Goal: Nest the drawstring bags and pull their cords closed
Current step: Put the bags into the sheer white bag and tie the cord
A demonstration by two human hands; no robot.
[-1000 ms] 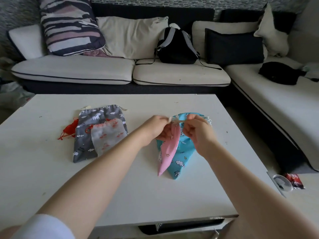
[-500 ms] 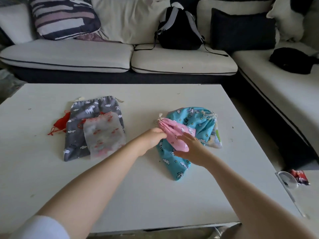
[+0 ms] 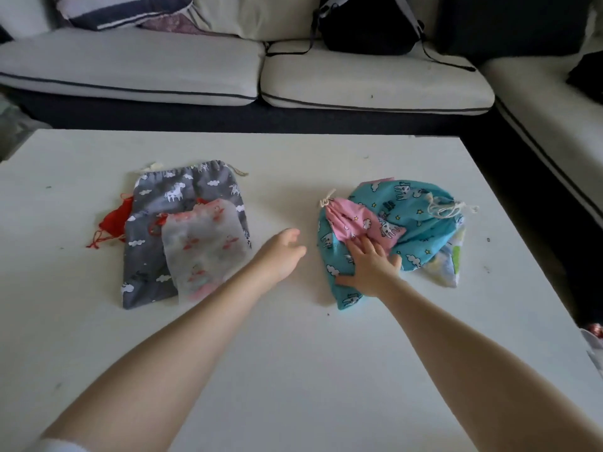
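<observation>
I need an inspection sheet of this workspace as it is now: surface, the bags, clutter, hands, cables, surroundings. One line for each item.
Surface: white table, a few small dark specks.
Job's things: pink bag, cord drawn shut, lies on blue bag; grey bag lies flat with a see-through pouch on it and a red pouch partly under its left edge.
Clutter: nothing seen on the table besides the bags.
Hands: left hand open, above the table between the piles; right hand flat, pressing on the pink and blue bags.
Cables: nothing seen.
Surroundings: sofa behind, with a black backpack.
</observation>
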